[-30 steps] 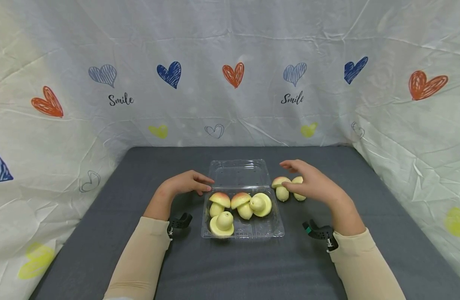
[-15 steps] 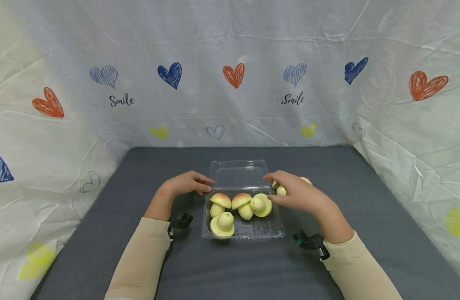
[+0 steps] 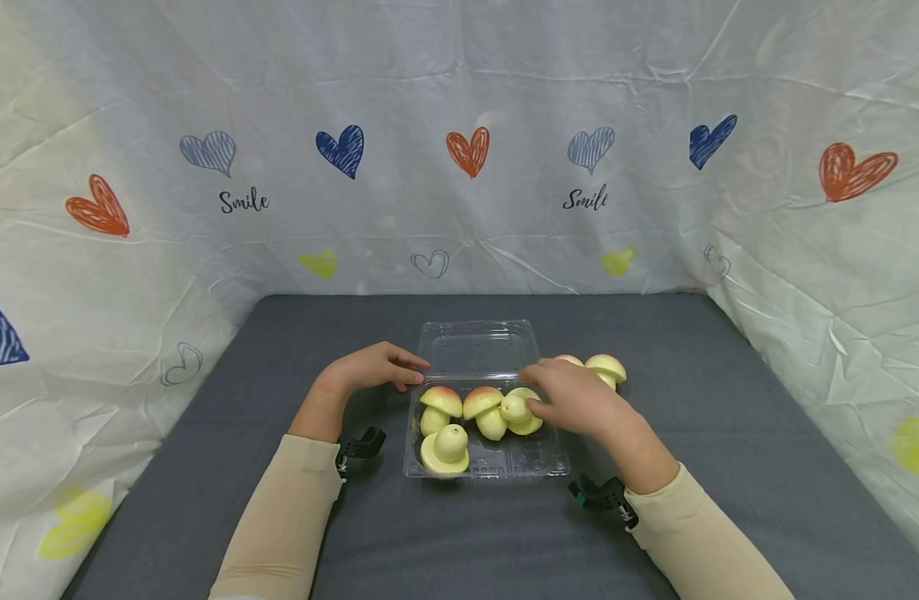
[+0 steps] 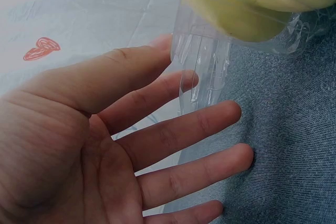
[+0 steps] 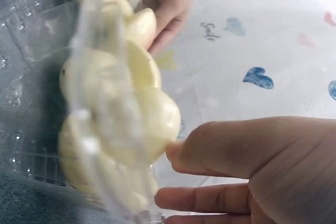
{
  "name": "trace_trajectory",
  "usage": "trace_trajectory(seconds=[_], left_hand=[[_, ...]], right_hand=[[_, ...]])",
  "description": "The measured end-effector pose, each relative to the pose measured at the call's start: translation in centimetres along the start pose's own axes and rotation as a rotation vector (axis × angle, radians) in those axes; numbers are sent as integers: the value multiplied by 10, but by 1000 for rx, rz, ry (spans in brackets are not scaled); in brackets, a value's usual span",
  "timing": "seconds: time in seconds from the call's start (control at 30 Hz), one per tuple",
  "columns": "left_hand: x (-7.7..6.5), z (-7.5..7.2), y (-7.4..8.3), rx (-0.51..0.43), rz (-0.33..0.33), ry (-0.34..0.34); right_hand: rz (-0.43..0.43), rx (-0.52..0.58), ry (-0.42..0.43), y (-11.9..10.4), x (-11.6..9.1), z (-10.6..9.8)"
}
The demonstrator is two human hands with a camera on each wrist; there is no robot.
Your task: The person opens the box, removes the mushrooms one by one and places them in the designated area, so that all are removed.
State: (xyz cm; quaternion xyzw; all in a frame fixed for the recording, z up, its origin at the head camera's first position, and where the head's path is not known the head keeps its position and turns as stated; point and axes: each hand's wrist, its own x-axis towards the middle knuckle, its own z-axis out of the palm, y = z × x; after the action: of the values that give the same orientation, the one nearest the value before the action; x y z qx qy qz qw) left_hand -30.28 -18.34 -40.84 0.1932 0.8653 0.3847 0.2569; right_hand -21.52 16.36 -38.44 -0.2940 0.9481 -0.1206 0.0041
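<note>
Apparently the step in hand is seating or adjusting the right-hand mushroom [image 3: 514,407], which lies at 2 o'clock in the base of the clear container [image 3: 534,457], its stem toward the person. Taking the base as the dial, the right hand [image 3: 579,400] reaches in from between 2 and 3 o'clock, thumb and fingers parted rather than clenched, the thumb at the mushroom's side; the right wrist view looks through the blurred plastic wall, so I can't say whether it truly grips or only touches. At 10 o'clock the left hand [image 3: 372,367] lies loosely spread by the corner near the hinge, grasping nothing, its thumb seemingly against the wall. It would do well to keep that light steadying touch, since thin plastic probably slides easily on the desk [image 3: 466,533]. For the right hand, best nudge or pinch gently low on the cap, keep the wrist above the 3 o'clock rim, and avoid pushing toward the middle mushroom [image 3: 489,421], which sits right beside at 12. Withdrawing along the same line, but higher, should spare the pair of loose mushrooms [image 3: 607,367] outside at 2 o'clock.
</note>
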Motion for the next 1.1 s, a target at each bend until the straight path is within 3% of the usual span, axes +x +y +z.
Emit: trace_trajectory(seconds=[0.23,0.47,0.87,1.1], left_hand=[[0,0,1,7,3,0],[1,1,0,1,3,1],[3,1,-3,-6,-3,4],[3,0,-2,-4,-4,4]], right_hand=[[-49,-90,44,0,2,6],[-77,-68,-9,-1,2,7],[-9,-54,-16,-6,-3,6],[36,32,-40,-9,1,4]])
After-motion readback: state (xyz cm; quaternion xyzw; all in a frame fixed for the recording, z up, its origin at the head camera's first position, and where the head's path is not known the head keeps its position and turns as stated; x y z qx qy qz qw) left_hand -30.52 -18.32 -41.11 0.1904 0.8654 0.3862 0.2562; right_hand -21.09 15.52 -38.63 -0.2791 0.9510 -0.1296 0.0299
